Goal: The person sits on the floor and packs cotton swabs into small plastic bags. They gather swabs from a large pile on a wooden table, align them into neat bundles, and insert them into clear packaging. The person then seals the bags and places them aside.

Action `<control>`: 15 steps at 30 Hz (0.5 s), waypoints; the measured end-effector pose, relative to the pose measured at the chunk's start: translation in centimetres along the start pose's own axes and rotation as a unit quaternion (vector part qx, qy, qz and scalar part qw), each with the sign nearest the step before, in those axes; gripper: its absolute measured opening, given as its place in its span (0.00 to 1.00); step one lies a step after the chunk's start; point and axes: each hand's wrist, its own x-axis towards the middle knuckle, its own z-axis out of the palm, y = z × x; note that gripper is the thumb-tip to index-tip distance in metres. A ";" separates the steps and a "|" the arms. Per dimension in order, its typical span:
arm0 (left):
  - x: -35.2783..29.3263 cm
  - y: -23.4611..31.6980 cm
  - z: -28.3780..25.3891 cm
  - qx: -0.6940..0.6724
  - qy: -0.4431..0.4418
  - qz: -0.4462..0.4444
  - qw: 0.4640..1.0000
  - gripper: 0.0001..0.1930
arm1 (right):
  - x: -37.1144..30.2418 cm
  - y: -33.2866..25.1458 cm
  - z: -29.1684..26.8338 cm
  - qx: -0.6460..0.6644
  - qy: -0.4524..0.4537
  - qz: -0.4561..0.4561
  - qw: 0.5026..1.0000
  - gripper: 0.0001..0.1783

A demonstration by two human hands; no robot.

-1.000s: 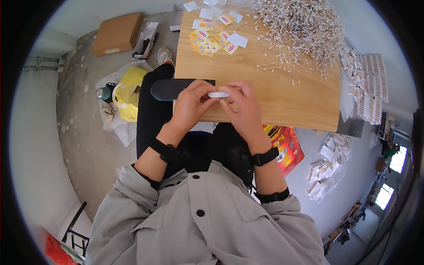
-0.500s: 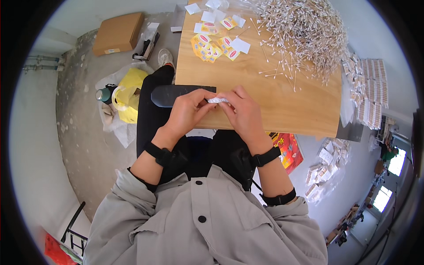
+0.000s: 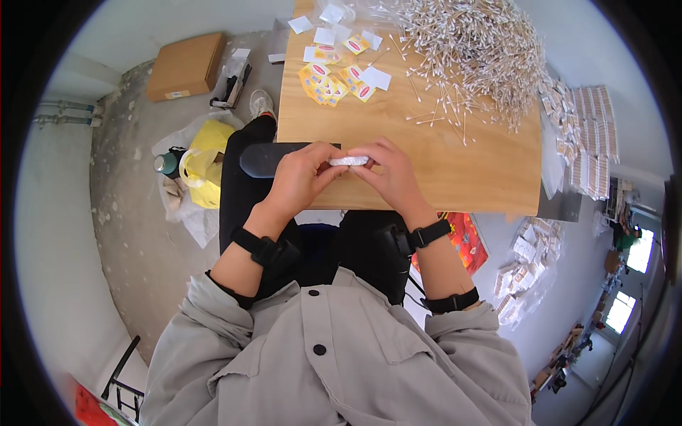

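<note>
Between my fingertips, at the near edge of the table, is a bundle of cotton swabs [image 3: 349,161]; its packed white tips face up in a narrow row. My left hand [image 3: 301,175] pinches one end of the row and my right hand [image 3: 391,170] grips the other. The sticks below the tips are hidden by my fingers. Far right on the wooden tabletop [image 3: 455,170] lies a big heap of loose cotton swabs [image 3: 476,53], with stray ones spilling toward me.
Yellow and white cards [image 3: 327,85] are scattered at the table's far left. A dark board [image 3: 266,159] juts past its left edge. Packed swab bundles [image 3: 593,135] are stacked at right, more in a bag [image 3: 526,263] below. A cardboard box [image 3: 186,67] and yellow bag [image 3: 206,160] lie left.
More of the bundle's white tips shows between my hands, in a longer, straighter row. My right fingers have shifted along its end. The whole view has moved slightly.
</note>
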 end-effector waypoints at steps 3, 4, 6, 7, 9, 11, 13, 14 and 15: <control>-0.2 -0.1 0.2 0.004 -0.013 0.001 1.000 0.11 | -0.5 0.7 0.2 0.046 0.012 -0.007 0.999 0.12; -0.4 -0.4 0.5 -0.004 -0.008 0.004 1.000 0.12 | -0.6 0.9 0.4 0.054 0.012 -0.003 0.998 0.12; -0.6 -0.5 0.7 -0.015 -0.007 -0.003 1.000 0.12 | -0.8 0.8 0.5 0.048 0.013 0.005 0.999 0.12; -0.5 -0.5 0.7 -0.018 -0.007 -0.012 1.000 0.11 | -0.7 0.6 0.6 0.033 0.013 0.007 0.999 0.12; -0.2 -0.3 0.6 -0.028 -0.010 -0.026 0.999 0.10 | -0.4 0.4 0.4 0.016 0.005 0.006 1.000 0.12; -0.3 -0.1 0.9 -0.046 -0.019 -0.043 0.998 0.09 | -0.6 0.8 0.0 0.016 -0.014 0.006 1.000 0.12; -0.1 -0.3 1.2 -0.072 -0.014 -0.074 0.995 0.07 | -0.6 1.3 0.2 0.056 -0.003 -0.002 0.998 0.12; -0.1 -0.3 1.5 -0.087 -0.013 -0.092 0.992 0.07 | -0.8 1.5 0.3 0.076 0.002 -0.004 0.997 0.12; -0.2 -0.2 1.6 -0.097 -0.013 -0.090 0.991 0.07 | -0.9 1.6 0.4 0.114 -0.010 0.031 0.993 0.13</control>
